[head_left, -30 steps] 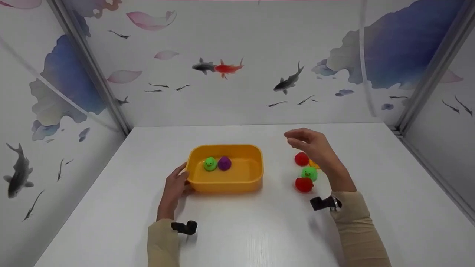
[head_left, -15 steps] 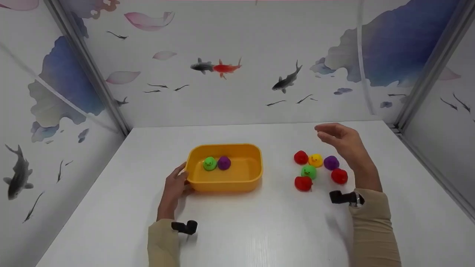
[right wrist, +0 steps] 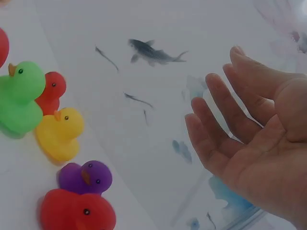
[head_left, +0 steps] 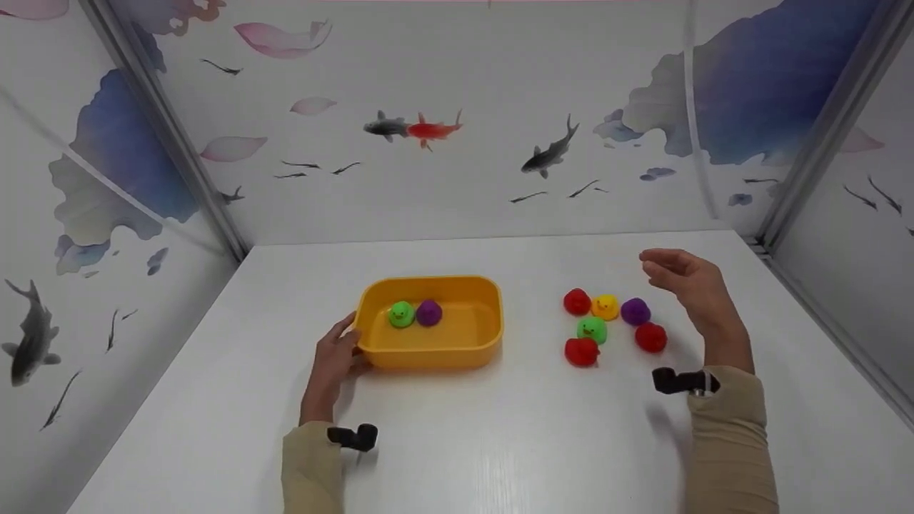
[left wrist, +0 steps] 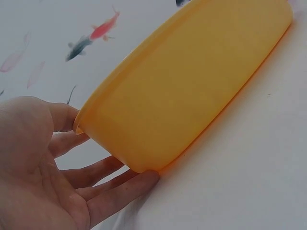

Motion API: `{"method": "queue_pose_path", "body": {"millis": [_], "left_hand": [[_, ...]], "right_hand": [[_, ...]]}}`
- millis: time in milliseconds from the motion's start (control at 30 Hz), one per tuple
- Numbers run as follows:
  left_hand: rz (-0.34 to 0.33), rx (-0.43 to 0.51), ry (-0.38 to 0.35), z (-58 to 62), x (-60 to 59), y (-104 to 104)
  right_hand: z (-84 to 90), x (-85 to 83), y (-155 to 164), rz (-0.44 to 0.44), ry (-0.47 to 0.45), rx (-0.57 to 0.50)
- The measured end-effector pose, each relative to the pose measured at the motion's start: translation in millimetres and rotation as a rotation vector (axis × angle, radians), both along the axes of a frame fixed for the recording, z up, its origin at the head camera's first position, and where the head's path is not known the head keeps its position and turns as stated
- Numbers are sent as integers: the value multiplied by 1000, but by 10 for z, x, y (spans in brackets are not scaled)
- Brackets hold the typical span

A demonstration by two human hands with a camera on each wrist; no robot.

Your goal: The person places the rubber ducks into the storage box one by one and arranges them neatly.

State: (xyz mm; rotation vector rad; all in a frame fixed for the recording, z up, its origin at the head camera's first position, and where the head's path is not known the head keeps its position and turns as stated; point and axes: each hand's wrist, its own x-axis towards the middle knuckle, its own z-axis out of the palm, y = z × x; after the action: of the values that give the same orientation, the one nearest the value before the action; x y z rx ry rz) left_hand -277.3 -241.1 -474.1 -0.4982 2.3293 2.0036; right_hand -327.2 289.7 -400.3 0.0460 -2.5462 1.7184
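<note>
The left hand (head_left: 334, 363) rests against the near-left corner of the yellow tub (head_left: 493, 335), its fingers (left wrist: 115, 191) straight and relaxed along the tub's outer wall, the thumb near the rim; it presses rather than grips. In the left wrist view the fingertips lie at the foot of the tub where it meets the white table (head_left: 500, 435). Inside the tub sit 2 toy ducks side by side and touching: a green duck (head_left: 401, 314) on the left and a purple duck (head_left: 428, 313) on the right, both toward the far-left part of the tub.

The right hand (head_left: 685, 282) hovers above the table, palm open, fingers (right wrist: 216, 120) loosely extended and holding nothing. It hangs just to the right of a cluster of 6 ducks lying on the table, well apart from the tub: a red duck at the back left (head_left: 577, 302), a yellow duck (head_left: 605, 307) beside it, a purple duck on the table (head_left: 635, 312), a green duck on the table (head_left: 592, 329), a red duck at the front (head_left: 582, 352) and a red duck at the right (head_left: 650, 337). The nearest to the hand are the purple and the right red one
</note>
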Motion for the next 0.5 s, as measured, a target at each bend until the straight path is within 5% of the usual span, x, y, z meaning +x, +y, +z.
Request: {"method": "queue_pose_path", "body": {"millis": [267, 500], "left_hand": [[-7, -1, -2, -4, -13, 10], [-4, -9, -16, 8, -1, -1]], "right_hand": [[-260, -150, -90, -4, -124, 130], [-392, -259, -213, 22, -145, 302]]}}
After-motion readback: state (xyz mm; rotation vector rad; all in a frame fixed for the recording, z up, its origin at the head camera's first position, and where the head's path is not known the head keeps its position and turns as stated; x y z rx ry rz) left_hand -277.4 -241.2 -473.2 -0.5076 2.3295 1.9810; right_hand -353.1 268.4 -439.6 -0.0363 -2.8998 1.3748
